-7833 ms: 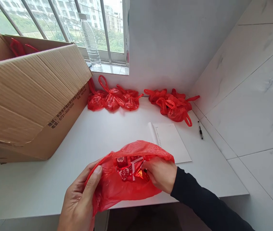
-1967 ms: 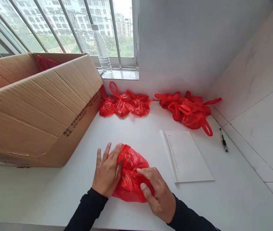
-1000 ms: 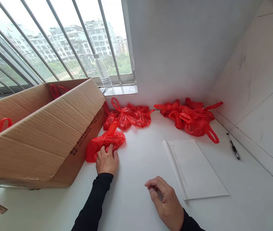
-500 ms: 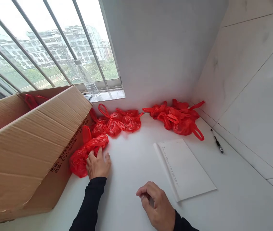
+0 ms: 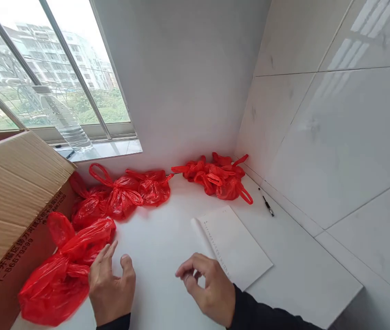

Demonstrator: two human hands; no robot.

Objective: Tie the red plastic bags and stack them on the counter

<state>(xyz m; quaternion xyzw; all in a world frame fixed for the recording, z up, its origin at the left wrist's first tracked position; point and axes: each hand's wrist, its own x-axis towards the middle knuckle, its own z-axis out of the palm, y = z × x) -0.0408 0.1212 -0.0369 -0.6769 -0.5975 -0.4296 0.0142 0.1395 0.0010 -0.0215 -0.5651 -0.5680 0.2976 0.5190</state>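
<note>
A tied red plastic bag (image 5: 55,279) lies against the cardboard box (image 5: 5,192) at the lower left. My left hand (image 5: 112,279) is just right of that bag, fingers stretched and thumb apart, holding nothing; its fingertips come close to the bag, and I cannot tell whether they touch it. Over the white tabletop (image 5: 153,256), my right hand (image 5: 208,284) is curled, with thumb and forefinger brought together and nothing visible between them. It partly covers the near left edge of an open notebook (image 5: 239,238) that has a column of small handwritten marks.
Several tied red bags (image 5: 122,199) line the wall below the window, and another heap of red bags (image 5: 215,176) sits in the corner. A black pen (image 5: 267,205) lies near the tiled wall. On the sill stands a clear water bottle (image 5: 66,121).
The view has turned right, so box and bags sit further left. My left hand has drawn back from the near red bag and its fingers have straightened. My right hand stays curled.
</note>
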